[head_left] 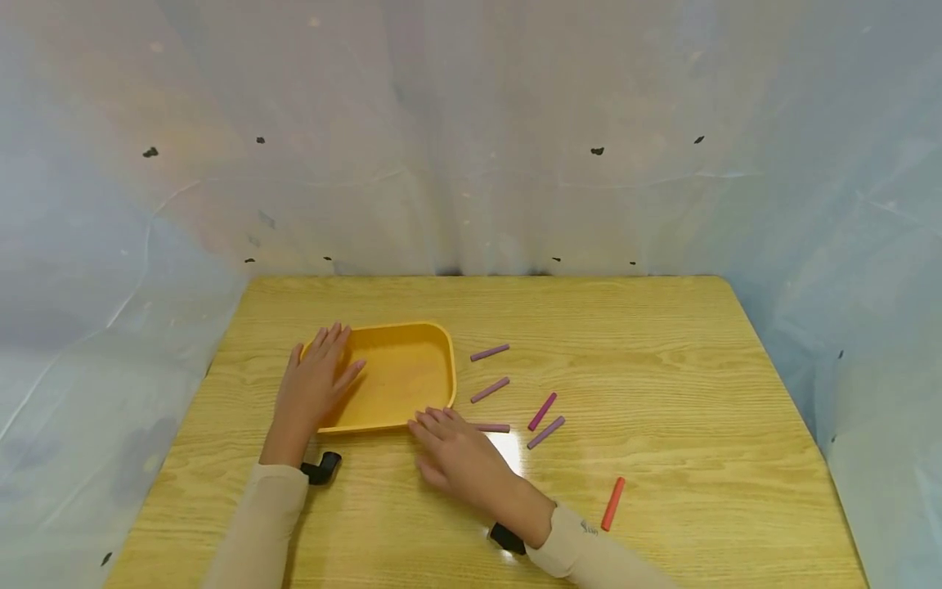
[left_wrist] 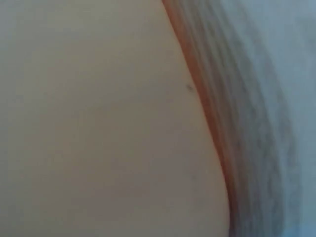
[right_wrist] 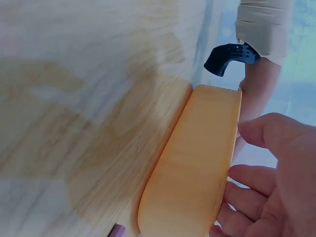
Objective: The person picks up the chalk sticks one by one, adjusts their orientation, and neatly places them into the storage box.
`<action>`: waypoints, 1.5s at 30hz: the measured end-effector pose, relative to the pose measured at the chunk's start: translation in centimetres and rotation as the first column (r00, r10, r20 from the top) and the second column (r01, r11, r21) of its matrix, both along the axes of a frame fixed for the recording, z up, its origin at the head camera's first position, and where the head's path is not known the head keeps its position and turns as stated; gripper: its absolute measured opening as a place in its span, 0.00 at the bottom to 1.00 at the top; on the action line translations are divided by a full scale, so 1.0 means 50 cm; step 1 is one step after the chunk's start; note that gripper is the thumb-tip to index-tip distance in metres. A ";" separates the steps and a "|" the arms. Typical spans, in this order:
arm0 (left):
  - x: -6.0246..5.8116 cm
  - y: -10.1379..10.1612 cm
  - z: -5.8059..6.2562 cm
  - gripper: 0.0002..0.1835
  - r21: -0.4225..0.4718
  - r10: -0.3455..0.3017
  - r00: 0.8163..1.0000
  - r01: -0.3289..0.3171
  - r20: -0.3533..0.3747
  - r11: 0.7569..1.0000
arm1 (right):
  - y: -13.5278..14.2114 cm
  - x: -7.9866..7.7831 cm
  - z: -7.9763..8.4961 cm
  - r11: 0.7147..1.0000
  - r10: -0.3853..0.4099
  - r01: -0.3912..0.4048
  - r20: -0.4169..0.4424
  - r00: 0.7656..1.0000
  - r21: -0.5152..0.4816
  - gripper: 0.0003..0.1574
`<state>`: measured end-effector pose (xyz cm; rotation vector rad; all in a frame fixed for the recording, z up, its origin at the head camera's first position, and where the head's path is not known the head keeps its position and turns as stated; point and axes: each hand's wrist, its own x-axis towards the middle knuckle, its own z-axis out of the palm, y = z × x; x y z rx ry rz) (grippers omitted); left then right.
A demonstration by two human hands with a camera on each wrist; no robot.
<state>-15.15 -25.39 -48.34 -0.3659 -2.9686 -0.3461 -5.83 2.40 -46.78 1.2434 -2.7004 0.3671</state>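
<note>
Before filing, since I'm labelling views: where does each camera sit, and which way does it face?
Head: on the head, facing forward and down at a yellow rectangular tray; left hand, right hand and beige sleeves show.
Left wrist: on that wrist, facing a pale blurred surface; body parts unclear.
Right wrist: on that wrist, facing the tray's outer side; right hand and sleeved left arm show.
Head and right wrist share the tray.

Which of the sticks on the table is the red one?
The red stick lies beside the right sleeve, nearest the person. The other five sticks are purple or magenta and lie closer to the yellow tray.
</note>
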 end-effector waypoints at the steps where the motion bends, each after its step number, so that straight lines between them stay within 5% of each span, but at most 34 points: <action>1: 0.005 0.000 0.000 0.39 0.000 0.002 1.000 -0.002 0.003 1.000 | 0.001 0.004 0.002 1.000 0.002 -0.002 0.013 1.000 -0.010 0.34; 10: 0.041 -0.003 0.000 0.39 -0.004 -0.001 1.000 0.001 -0.004 1.000 | 0.001 0.041 0.003 0.996 -0.004 0.013 0.106 0.994 -0.087 0.31; 45: 0.121 0.016 0.010 0.40 -0.006 -0.035 0.998 0.035 -0.052 0.999 | 0.026 0.128 0.010 0.985 0.028 -0.005 0.130 0.991 -0.172 0.32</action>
